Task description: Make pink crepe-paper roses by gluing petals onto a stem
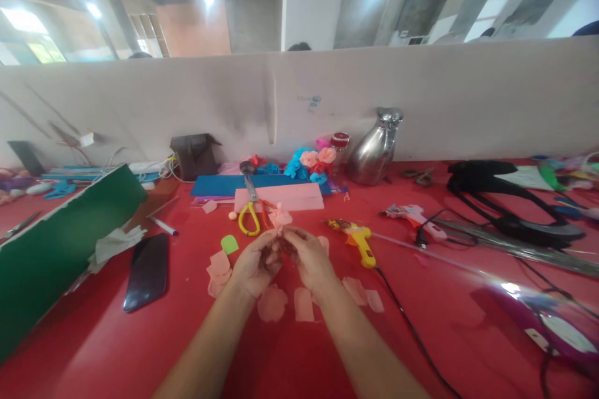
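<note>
Between my two hands, over the middle of the red table, a small pink paper flower (280, 217) stands with its petals upward. My left hand (259, 262) and my right hand (306, 255) both have their fingers closed at its base. Around them lie cut pink paper petals (272, 304), some of them in a small pile to the left. A green paper petal (229, 244) is close to my left hand. Just beyond the hands are scissors (249, 215) with yellow and orange handles. A yellow glue gun (358, 242) rests to the right of my right hand.
Folded pink paper (294, 196) and blue paper (210, 185) lie at the back, near finished paper flowers (318, 159). A metal jug (374, 146) stands by the low wall. A phone (147, 272) and a green board (70, 249) are left; a pink glue gun (414, 218) and cables are right.
</note>
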`<state>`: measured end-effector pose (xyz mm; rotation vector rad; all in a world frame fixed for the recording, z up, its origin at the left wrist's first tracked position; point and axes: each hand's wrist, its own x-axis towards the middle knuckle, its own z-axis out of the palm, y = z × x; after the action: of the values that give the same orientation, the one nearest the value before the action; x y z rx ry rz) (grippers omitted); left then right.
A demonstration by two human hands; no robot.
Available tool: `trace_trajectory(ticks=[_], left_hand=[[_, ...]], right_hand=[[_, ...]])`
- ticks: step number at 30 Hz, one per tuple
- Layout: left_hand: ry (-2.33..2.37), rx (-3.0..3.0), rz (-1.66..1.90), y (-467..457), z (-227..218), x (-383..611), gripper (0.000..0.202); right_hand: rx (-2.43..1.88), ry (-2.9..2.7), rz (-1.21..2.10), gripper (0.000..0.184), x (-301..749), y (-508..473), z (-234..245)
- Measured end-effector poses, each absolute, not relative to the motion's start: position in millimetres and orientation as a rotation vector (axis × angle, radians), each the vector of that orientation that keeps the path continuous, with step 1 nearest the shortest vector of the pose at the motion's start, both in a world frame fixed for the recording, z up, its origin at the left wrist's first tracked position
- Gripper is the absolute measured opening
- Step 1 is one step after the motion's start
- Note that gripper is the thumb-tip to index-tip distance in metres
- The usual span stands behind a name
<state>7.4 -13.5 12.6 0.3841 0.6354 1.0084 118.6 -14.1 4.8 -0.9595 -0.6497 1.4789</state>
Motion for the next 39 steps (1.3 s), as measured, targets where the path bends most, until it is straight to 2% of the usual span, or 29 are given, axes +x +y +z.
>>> trace_trajectory(ticks=[21,27,32,39], left_hand=[[0.773,0.556,1.159,-19.0,5.2,16.1,0.021],[0.758,0.518,1.164,-18.1,10.1,14.0,0.022],[0.794,0.516,1.230,-19.3,8.9,16.9,0.022],[0.795,0.595,1.228,-23.7,4.3,23.7,0.019]], right_hand=[[-1.131,-0.725,1.225,0.021,113.1,-21.9,15.2],[-1.032,-0.772,1.296,0.020,112.8,-26.3,14.5],[-1.042,-0.856,1.177,0.023,107.7,-26.6,8.1],[-1.090,-0.817,1.083,0.015,106.1,-25.8,7.0]])
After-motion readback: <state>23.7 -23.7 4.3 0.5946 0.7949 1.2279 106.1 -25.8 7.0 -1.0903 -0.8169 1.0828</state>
